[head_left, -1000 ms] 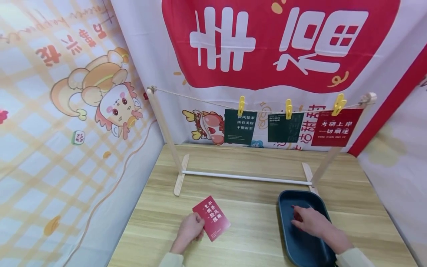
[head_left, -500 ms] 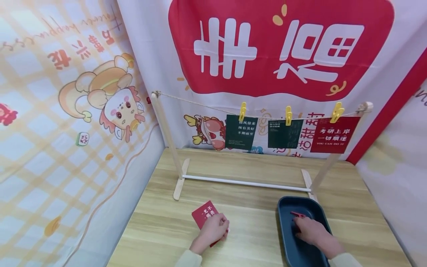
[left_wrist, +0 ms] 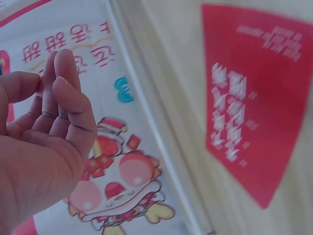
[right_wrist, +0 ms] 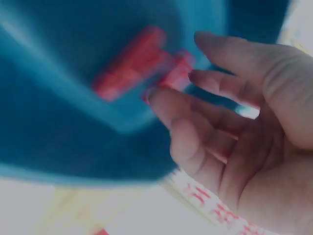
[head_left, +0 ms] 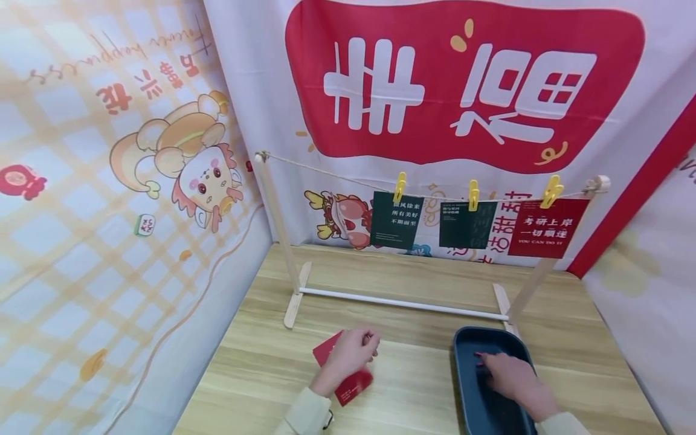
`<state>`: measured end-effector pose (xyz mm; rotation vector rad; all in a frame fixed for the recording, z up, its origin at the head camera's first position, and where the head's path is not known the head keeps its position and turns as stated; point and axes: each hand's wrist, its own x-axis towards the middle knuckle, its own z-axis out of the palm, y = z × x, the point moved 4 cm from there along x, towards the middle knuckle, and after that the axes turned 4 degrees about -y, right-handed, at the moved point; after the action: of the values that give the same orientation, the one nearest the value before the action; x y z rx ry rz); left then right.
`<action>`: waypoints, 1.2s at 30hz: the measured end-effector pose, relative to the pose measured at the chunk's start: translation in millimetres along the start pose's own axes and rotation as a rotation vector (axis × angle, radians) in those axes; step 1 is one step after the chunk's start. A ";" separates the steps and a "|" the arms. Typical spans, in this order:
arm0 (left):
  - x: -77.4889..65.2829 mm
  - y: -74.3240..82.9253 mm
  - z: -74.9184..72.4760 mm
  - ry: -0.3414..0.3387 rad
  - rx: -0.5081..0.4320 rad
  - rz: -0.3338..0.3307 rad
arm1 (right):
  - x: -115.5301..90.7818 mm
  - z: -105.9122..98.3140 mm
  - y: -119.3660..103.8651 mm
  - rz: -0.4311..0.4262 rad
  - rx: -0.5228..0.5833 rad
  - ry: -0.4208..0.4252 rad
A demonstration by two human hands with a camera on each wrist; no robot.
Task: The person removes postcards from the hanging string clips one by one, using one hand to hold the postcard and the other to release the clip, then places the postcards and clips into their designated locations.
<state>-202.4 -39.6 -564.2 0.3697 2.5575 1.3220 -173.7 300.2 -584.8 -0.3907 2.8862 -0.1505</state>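
Observation:
My left hand (head_left: 350, 353) hovers over a red card (head_left: 354, 388) with white characters that lies on the table, hiding its middle. In the left wrist view, the fingers are loosely bent with nothing seen between them, and the card (left_wrist: 259, 98) is apart from the hand. My right hand (head_left: 508, 377) reaches into a dark blue tray (head_left: 459, 362). Two red clothespins (right_wrist: 129, 63) lie there in the right wrist view, blurred. The thumb stands away from the fingers, and a fingertip is at the nearer clothespin; whether it touches cannot be told.
Behind the hands stands a wooden rack with a white crossbar (head_left: 402, 304) and a string (head_left: 337, 176). Yellow clothespins (head_left: 473, 195) hold two dark green cards (head_left: 396, 226) and one red card (head_left: 546, 232) on it. Printed cloth hangs at the back and sides.
My left hand has moved from the card's left edge to the right and forward, over the card. The right hand stays in the tray near the red clothespins. The head view has shifted slightly.

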 end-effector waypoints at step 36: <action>44.7 107.8 -133.4 0.462 -0.102 0.225 | 19.4 -266.1 -107.2 -0.448 0.349 0.920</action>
<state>-275.3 -66.1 -404.9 0.3776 2.8637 1.7922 -227.6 210.9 -316.9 -1.1351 3.4344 -1.1627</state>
